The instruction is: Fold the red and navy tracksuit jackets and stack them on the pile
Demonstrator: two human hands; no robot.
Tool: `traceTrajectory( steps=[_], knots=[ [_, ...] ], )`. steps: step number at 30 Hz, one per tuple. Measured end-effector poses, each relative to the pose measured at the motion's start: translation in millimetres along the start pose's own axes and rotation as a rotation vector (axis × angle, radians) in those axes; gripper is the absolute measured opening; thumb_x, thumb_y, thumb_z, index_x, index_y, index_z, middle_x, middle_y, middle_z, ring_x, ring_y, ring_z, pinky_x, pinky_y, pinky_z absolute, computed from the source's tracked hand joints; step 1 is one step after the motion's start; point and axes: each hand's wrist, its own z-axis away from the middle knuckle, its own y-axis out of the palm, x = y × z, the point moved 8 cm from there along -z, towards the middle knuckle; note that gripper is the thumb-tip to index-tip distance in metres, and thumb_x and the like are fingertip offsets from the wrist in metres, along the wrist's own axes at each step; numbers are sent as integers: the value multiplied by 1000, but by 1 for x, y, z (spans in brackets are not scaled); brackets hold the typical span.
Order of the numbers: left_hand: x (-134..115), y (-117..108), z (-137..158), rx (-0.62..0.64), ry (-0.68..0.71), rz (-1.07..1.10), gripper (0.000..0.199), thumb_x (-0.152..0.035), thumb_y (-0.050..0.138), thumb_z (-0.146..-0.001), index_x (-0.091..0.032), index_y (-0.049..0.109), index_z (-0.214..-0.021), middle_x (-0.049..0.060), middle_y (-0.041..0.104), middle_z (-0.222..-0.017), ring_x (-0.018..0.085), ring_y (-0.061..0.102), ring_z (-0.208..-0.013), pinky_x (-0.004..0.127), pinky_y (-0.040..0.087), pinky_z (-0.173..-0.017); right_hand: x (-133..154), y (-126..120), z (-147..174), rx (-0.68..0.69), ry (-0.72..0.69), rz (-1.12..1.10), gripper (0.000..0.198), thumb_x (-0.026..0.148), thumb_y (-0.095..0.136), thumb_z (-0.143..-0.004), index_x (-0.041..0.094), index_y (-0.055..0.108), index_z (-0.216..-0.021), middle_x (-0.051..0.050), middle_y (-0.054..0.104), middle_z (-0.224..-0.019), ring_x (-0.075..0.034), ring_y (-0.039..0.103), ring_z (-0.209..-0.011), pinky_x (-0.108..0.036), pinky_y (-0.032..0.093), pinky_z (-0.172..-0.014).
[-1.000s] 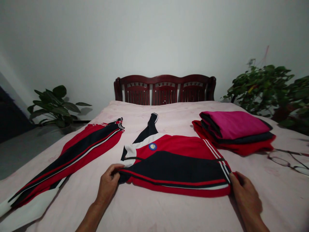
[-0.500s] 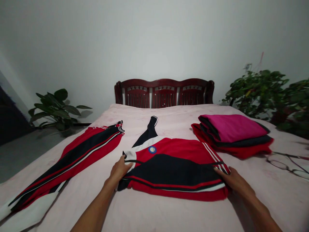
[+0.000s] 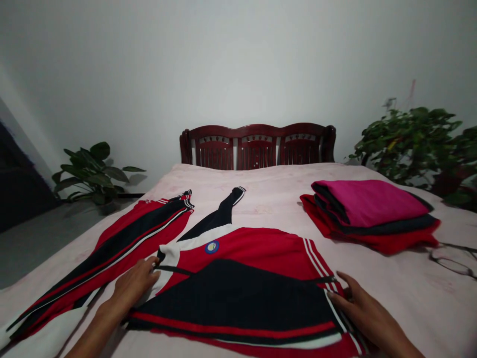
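Having shifted up the jacket (image 3: pixel 238 283): left hand (image 3: pixel 134 286) and right hand (image 3: pixel 357 308), grip open, flat.

I see a home bedroom: a bed (image 3: pixel 268 189) with a carved wooden headboard (image 3: pixel 257 146), folded clothes (image 3: pixel 368 211) at its right edge, houseplants (image 3: pixel 413 141) beside.

On the bed (image 3: pixel 268 191), the jacket (image 3: pixel 242 278) lies between the left grip (image 3: pixel 134 283) and right grip (image 3: pixel 359 309). Trousers (image 3: pixel 112 253) lie left of the left grip; a folded stack (image 3: pixel 368 214) and glasses (image 3: pixel 452 261) lie beyond the right grip.
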Motion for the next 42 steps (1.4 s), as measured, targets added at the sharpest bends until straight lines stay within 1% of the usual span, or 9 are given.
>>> traceTrajectory(
  steps=[4,9,12,16,24,30,35,39,42],
  knots=[
    [-50,-29,-28,-141,88,-21,46,-38,51,-84,-20,62,-125,16,61,-129,34,57,-118,44,45,-91,66,-4,-24,-143,-293,241,61,47,46,-84,18,49,-138,-15,61,-130,-34,56,-118,-50,43,-100],
    [-147,-12,-95,64,187,179,26,-36,52,-89,-22,73,-96,7,74,-100,23,67,-98,29,48,-79,123,65,-39,88,-506,178,49,33,45,-89,16,53,-135,-14,59,-133,-28,53,-123,-44,41,-105],
    [-186,13,-140,115,141,194,25,-38,56,-91,-17,71,-90,7,73,-93,21,68,-91,32,50,-80,124,99,-35,114,-555,233,45,29,49,-88,18,59,-130,-14,61,-130,-30,54,-121,-48,41,-103],
    [-218,41,-182,134,57,213,35,-41,60,-92,-16,61,-116,7,65,-115,20,64,-101,42,54,-87,115,110,-33,122,-589,248,41,30,48,-90,23,62,-127,-12,59,-132,-28,53,-122,-46,42,-102],
    [-280,73,-176,80,299,355,34,-33,67,-85,-21,65,-117,5,65,-123,20,62,-109,36,50,-96,107,110,-37,175,-543,211,41,33,48,-90,25,62,-128,-10,59,-133,-28,52,-123,-47,40,-104],
    [-223,50,-193,-30,192,425,43,-29,56,-86,-22,60,-128,9,57,-139,25,51,-130,32,42,-102,113,103,-50,222,-499,131,37,33,47,-90,24,65,-121,-9,63,-127,-25,56,-118,-40,42,-100],
    [-155,53,-202,92,-44,452,54,-36,81,-54,-15,67,-101,21,65,-122,41,57,-121,39,48,-87,134,83,-104,106,-474,215,42,33,48,-89,19,60,-127,-12,62,-128,-25,55,-117,-39,39,-99],
    [-148,55,-189,234,-78,612,48,-33,85,-47,-16,67,-89,15,75,-98,37,68,-99,35,52,-74,150,93,-136,139,-455,470,59,40,64,-76,16,57,-130,-17,64,-125,-33,54,-115,-43,38,-93],
    [-151,42,-175,305,-58,808,46,-39,82,-57,-16,66,-93,13,76,-92,32,72,-90,34,55,-68,159,101,-139,248,-462,550,30,34,67,-70,19,70,-96,-13,70,-95,-29,60,-92,-37,39,-77]
  ],
)
